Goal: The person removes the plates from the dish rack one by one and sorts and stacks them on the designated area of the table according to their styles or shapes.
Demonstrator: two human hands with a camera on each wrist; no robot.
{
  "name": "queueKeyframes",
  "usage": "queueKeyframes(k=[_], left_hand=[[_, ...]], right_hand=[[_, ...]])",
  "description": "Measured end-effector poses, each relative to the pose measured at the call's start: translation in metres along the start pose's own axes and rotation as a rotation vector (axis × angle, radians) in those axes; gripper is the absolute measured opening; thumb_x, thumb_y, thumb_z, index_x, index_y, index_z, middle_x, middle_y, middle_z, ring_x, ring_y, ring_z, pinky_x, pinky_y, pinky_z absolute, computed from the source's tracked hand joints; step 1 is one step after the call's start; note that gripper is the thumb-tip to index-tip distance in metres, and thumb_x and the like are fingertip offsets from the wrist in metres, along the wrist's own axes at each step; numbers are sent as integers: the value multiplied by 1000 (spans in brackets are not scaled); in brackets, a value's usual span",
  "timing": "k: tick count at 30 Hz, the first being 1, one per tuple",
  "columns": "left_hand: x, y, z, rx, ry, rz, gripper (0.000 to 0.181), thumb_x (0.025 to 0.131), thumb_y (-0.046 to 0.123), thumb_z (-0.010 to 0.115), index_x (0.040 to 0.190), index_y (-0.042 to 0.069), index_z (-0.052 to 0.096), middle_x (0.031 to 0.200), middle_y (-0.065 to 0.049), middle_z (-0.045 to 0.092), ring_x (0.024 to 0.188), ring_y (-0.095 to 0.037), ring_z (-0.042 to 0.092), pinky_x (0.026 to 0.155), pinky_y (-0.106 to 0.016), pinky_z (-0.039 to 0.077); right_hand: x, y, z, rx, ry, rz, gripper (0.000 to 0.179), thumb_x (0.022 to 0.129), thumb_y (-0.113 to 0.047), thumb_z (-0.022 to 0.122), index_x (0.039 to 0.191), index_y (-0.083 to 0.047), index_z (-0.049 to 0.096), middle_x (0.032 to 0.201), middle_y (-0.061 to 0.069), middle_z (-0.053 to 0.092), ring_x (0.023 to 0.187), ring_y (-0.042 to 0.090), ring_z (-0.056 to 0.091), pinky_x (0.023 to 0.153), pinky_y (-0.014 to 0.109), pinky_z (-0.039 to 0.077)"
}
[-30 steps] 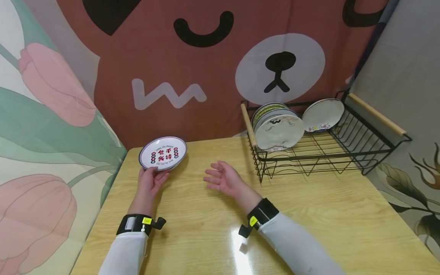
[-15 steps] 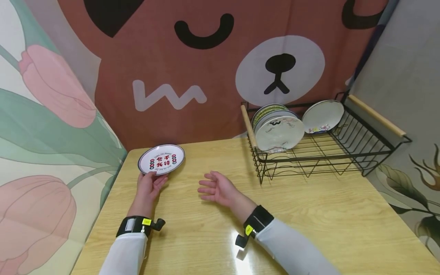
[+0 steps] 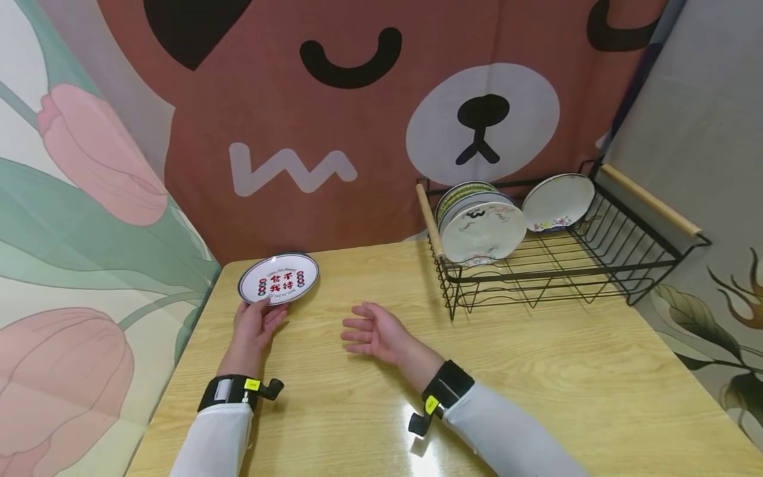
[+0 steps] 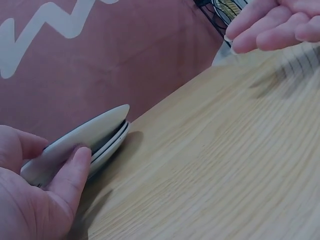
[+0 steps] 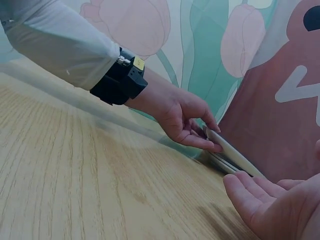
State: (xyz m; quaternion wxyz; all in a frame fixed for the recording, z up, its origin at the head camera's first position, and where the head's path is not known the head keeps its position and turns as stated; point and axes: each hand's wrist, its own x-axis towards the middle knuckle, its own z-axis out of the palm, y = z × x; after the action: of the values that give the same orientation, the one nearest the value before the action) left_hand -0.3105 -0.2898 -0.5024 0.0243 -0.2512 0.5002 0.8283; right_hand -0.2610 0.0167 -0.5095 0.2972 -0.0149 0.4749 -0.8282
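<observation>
My left hand (image 3: 253,328) pinches the near rim of a white plate (image 3: 279,278) with a blue edge and red lettering, thumb on top and fingers underneath. In the left wrist view this plate (image 4: 75,142) is tilted over more stacked plates (image 4: 109,155), its far edge close to theirs. My right hand (image 3: 381,333) hovers above the table to the right of the plate, palm turned inward, fingers extended and holding nothing. From the right wrist view, the left hand (image 5: 182,117) grips the plate at the side edge.
A black wire dish rack (image 3: 536,275) with wooden handles stands at the back right. Several plates (image 3: 484,232) lean at its left, and a floral plate (image 3: 559,202) leans farther right. A bear-print cloth (image 3: 286,218) hangs behind the wooden table (image 3: 346,411).
The left hand has lowered the lettered plate toward the table and slightly nearer. The right hand has drifted a little left and toward the body, still extended. The rack is unchanged.
</observation>
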Motion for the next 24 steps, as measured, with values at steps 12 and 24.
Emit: queueKeyframes(k=[12, 24], left_hand=[[10, -2, -3, 139, 36, 11, 65, 104, 16, 60, 160, 22, 28, 82, -1, 76, 76, -14, 77, 78, -34, 64], [15, -2, -1, 284, 58, -17, 55, 109, 29, 48, 160, 20, 27, 81, 0, 74, 74, -14, 76, 79, -35, 64]], right_hand=[[-5, 1, 1, -35, 6, -2, 67, 109, -41, 37, 160, 1, 26, 157, 31, 42, 138, 48, 52, 107, 57, 51], [-8, 1, 3, -38, 13, 2, 65, 108, -39, 39, 159, 0, 28, 154, 30, 45, 135, 47, 55, 102, 52, 56]])
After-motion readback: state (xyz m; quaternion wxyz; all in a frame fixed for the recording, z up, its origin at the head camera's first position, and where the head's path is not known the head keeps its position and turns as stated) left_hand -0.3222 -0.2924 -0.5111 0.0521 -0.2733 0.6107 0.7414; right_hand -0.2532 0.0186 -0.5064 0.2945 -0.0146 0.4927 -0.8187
